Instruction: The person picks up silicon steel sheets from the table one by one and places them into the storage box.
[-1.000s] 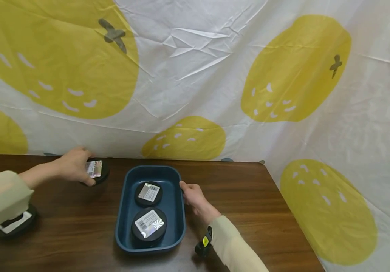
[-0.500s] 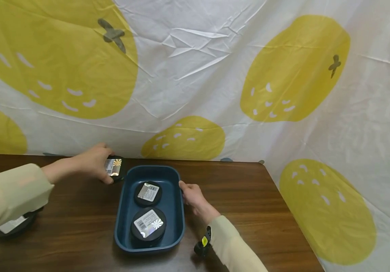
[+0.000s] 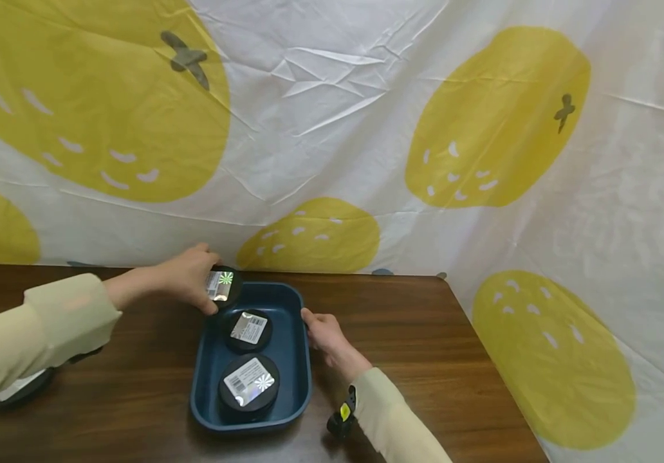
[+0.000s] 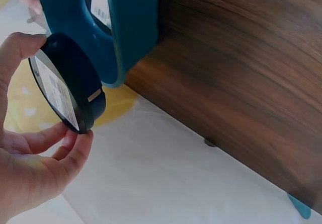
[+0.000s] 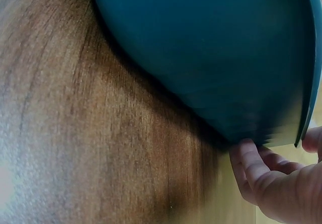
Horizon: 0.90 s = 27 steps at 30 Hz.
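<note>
My left hand [image 3: 190, 276] grips a flat round black container [image 3: 226, 286] by its edge, thumb on one side and fingers on the other. The container has a white and silver barcode label [image 4: 58, 94] and overlaps the far left corner of the dark blue tray [image 3: 197, 386] in the head view. Two similar labelled containers sit in the tray: a smaller one [image 3: 248, 330] farther back and a larger one [image 3: 249, 388] nearer me. At the tray's right side, my right hand [image 3: 326, 334] holds it, thumb at the rim and fingertips [image 5: 247, 146] against the outer wall.
Another round black container [image 3: 25, 389] lies on the brown wooden table [image 3: 401, 334] at the left, partly hidden by my left sleeve [image 3: 71, 315]. A white cloth [image 3: 332, 141] with yellow fruit prints hangs behind the table's far edge.
My left hand has carried the round container rightward, from the table left of the tray to the tray's far left corner. The right hand has kept its hold on the tray.
</note>
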Available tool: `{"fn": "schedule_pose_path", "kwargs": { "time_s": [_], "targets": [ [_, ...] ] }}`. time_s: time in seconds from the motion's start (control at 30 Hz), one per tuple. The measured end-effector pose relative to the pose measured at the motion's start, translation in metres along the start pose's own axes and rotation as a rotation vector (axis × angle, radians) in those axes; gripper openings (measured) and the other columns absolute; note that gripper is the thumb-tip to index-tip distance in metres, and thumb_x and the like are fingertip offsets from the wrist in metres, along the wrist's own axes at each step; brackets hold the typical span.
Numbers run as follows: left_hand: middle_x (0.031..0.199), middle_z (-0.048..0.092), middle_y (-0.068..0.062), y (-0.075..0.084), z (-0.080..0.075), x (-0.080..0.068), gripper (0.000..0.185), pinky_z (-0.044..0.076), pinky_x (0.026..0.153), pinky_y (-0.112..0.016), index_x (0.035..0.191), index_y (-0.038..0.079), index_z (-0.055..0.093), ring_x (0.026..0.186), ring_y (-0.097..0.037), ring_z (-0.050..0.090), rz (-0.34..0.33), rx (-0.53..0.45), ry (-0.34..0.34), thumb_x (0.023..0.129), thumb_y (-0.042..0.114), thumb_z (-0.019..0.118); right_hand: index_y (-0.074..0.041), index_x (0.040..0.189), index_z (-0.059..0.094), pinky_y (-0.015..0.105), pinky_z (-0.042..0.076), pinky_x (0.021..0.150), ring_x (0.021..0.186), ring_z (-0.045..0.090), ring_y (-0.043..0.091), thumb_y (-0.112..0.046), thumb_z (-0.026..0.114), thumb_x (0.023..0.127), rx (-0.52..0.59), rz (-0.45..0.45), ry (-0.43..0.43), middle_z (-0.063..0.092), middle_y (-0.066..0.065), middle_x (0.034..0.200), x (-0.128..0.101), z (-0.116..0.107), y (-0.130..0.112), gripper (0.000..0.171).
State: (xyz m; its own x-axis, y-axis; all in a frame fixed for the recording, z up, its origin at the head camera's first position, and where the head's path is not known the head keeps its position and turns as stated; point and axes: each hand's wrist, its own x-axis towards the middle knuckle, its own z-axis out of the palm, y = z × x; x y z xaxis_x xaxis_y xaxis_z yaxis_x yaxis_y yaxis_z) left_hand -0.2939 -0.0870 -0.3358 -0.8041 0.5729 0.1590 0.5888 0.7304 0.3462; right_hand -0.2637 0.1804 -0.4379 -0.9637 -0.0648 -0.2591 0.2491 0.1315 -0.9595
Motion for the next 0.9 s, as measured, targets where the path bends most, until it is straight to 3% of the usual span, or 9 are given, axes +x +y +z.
{"fn": "schedule_pose_path", "kwargs": {
  "time_s": [0.4, 0.7, 0.9],
  "targets": [
    [0.091, 0.049, -0.017, 0.019, 0.011, 0.016, 0.077, 0.046, 0.069, -0.037, 0.108, -0.014, 0.057, 0.08, -0.028, 0.049, -0.009, -0.013, -0.064, 0.047, 0.023, 0.088, -0.014, 0.06, 0.045, 0.02, 0.028, 0.048, 0.046, 0.032, 0.008, -0.027, 0.049, 0.098, -0.004, -0.014, 0.009, 0.034, -0.006, 0.049, -0.002, 0.0, -0.001, 0.04],
    [0.094, 0.049, -0.019, 0.021, 0.02, 0.023, 0.078, 0.047, 0.073, -0.041, 0.108, -0.015, 0.057, 0.083, -0.029, 0.05, 0.02, -0.005, -0.075, 0.047, 0.023, 0.087, -0.014, 0.058, 0.044, 0.02, 0.03, 0.049, 0.047, 0.033, 0.008, -0.026, 0.049, 0.097, 0.004, -0.003, 0.017, 0.034, -0.006, 0.049, -0.001, 0.0, -0.002, 0.041],
    [0.096, 0.049, -0.02, 0.023, 0.024, 0.026, 0.079, 0.047, 0.075, -0.041, 0.11, -0.015, 0.056, 0.084, -0.03, 0.049, 0.016, -0.002, -0.097, 0.047, 0.022, 0.087, -0.011, 0.065, 0.05, 0.02, 0.035, 0.053, 0.049, 0.038, 0.007, -0.025, 0.05, 0.097, 0.021, -0.004, 0.029, 0.037, -0.007, 0.049, -0.001, 0.002, -0.002, 0.035]
  ]
}}
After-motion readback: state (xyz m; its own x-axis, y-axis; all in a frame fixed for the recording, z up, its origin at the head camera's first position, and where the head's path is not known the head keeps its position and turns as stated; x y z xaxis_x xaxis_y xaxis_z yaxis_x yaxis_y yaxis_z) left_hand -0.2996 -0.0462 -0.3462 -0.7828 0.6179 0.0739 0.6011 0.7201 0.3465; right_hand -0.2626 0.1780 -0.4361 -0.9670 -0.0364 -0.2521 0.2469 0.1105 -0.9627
